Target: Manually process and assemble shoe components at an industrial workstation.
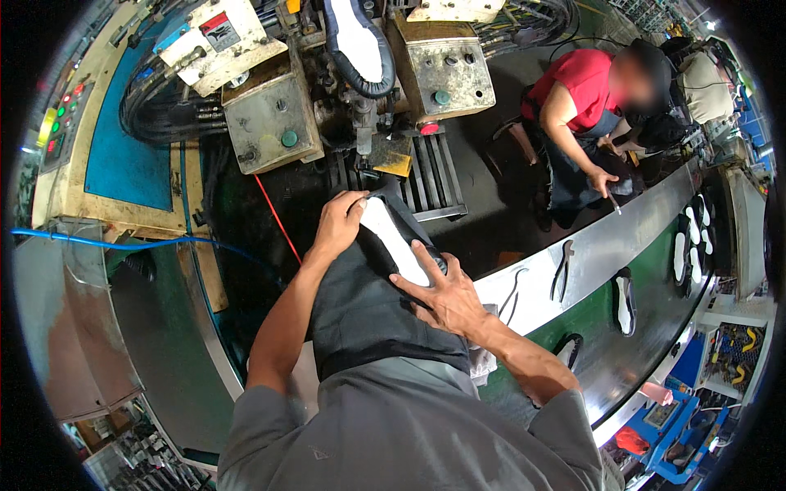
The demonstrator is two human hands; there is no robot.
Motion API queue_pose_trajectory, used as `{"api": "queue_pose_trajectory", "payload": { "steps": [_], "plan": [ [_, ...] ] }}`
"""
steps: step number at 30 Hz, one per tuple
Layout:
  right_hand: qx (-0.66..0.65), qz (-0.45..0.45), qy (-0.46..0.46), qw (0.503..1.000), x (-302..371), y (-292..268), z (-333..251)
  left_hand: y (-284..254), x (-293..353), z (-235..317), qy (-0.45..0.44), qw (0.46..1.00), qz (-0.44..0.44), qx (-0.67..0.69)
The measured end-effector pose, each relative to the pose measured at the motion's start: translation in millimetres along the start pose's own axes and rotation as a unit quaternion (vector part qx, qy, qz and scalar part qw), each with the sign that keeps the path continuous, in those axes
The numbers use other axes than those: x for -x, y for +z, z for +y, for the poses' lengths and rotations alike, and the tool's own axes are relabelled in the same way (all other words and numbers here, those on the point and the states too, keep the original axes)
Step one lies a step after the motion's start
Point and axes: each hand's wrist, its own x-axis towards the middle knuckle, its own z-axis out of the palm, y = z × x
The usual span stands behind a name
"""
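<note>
A black shoe upper with a white sole board (385,233) lies sole up over my lap, on a dark apron (360,307). My left hand (336,225) is closed at its far end, the thumb by the white board and the fingers bent over the edge. Across the near part of the shoe, my right hand (446,299) lies with its fingers spread, some of them touching the white board. Another black shoe with a white sole (358,47) is mounted sole up on the machine (364,123) in front of me.
Pincers (562,270) and a thin hooked tool (514,296) lie on the metal ledge to my right. Beyond it, a green conveyor (589,335) carries several shoes. A person in red (581,90) sits at the far right. Control boxes (274,114) flank the machine.
</note>
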Motion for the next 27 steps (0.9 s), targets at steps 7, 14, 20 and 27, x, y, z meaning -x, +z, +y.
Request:
{"api": "queue_pose_trajectory", "payload": {
  "steps": [7,14,20,27],
  "plan": [
    [0.000,-0.042,-0.044,0.998,-11.0,-18.5,13.2,-27.9,-32.4,8.9,0.105,0.966,-0.234,-0.036],
    [-0.095,-0.044,0.040,0.994,-5.6,-35.6,16.8,-44.3,-62.1,-5.6,0.014,0.983,-0.142,0.117],
    [-0.058,0.137,0.163,0.975,-27.1,-95.0,32.1,-97.1,-246.1,96.4,-0.120,0.872,0.051,0.472],
    [0.007,0.222,0.095,0.970,-164.3,-174.3,39.8,-122.4,-274.5,78.7,-0.136,0.853,-0.006,0.504]
  ]
}}
